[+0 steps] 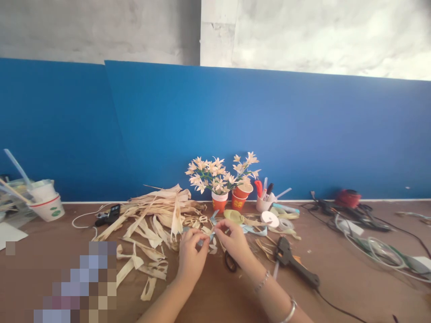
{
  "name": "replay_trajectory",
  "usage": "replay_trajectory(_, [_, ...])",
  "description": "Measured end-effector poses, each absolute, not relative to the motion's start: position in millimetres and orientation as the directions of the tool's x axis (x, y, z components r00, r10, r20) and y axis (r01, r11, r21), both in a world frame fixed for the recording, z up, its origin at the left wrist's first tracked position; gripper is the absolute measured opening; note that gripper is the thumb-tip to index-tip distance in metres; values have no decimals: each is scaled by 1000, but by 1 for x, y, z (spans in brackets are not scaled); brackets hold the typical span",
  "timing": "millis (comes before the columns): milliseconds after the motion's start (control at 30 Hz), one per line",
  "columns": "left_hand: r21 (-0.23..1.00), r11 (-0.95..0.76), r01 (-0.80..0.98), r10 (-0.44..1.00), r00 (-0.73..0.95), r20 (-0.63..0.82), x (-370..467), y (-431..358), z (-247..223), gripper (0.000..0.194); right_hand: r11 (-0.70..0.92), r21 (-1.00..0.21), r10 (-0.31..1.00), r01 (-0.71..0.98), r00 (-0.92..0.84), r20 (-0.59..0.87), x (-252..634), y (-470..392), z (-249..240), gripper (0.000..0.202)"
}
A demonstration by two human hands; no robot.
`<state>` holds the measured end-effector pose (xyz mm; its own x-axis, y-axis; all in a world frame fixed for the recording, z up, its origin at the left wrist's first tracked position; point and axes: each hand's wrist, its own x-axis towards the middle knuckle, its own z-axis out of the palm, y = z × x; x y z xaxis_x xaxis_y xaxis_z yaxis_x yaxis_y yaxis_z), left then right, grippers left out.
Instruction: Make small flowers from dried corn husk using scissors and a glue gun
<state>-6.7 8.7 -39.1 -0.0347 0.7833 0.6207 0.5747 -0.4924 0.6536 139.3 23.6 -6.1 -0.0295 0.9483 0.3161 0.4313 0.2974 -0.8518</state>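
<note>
the left hand [192, 255] and right hand [233, 238] nearly meet, pinching a blue strip [212, 235]; flowers [212, 169] in red cups [237, 203] stand near the back edge of the tabletop [363, 291].

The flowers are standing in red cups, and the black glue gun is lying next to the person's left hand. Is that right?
Not quite. The black glue gun lies on the other side, to the right of the person's right hand, not next to the left hand; the head view shows it. The flowers do stand in red cups.
</note>
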Motion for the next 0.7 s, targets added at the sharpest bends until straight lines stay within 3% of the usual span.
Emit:
replay_trajectory(467, [687,-476,549,814,-20,580,-8,9,-40,12,297,-878,949,376,-16,314,137,21,-4,11])
replay_trajectory(567, [719,-464,518,830,-31,557,-8,10,-40,13,298,-913,948,278,24,317,139,23,-4,20])
replay_trajectory(700, [757,-461,463,846,-25,532,-7,10,-41,14,212,-973,976,90,39,216,143,28,-4,32])
